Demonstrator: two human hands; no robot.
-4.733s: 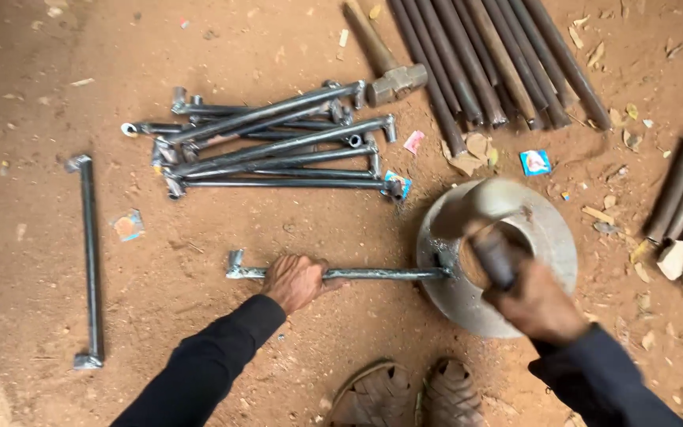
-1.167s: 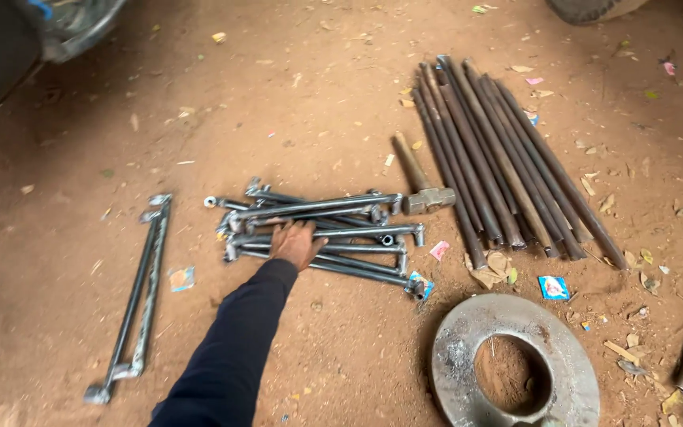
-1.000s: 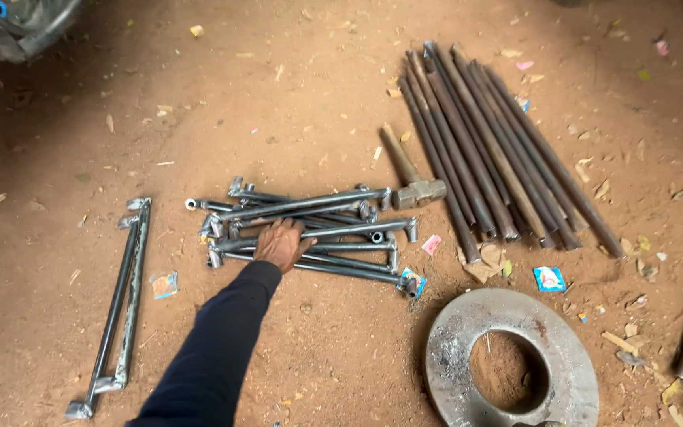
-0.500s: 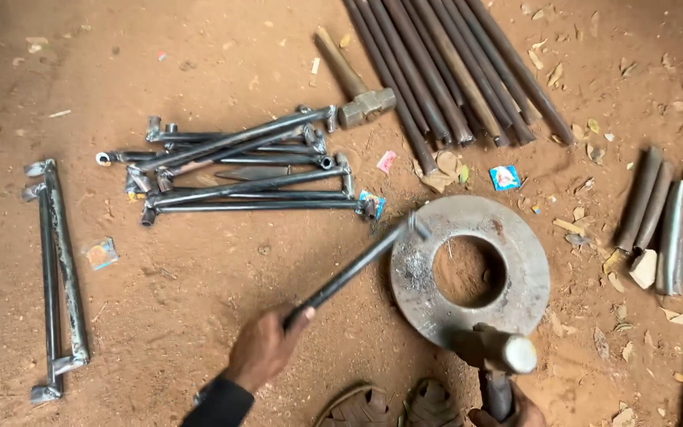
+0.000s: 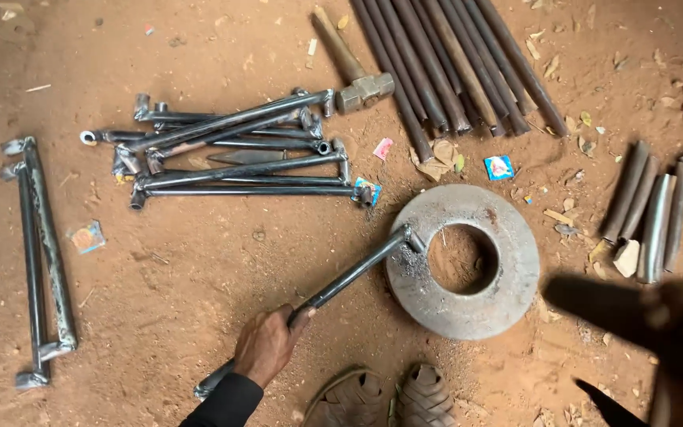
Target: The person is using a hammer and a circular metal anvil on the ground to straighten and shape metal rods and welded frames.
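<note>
Head view shows your left hand (image 5: 266, 345) wrapped firmly around a steel rod (image 5: 333, 287), gripping it partway along. The rod's lower end pokes out behind your wrist onto the dirt; its upper, bent end rests on the rim of the heavy steel ring (image 5: 507, 261) lying flat on the ground. Your right hand (image 5: 677, 328) is a dark motion blur at the right edge, closed on a smeared dark handle (image 5: 602, 304); its head is cut off or too blurred to identify. Your sandals (image 5: 389, 399) are partly cropped at the bottom. Beyond the ring lie a pile of finished rods (image 5: 231, 150), a sledgehammer (image 5: 357, 79) and long bars (image 5: 452, 63).
</note>
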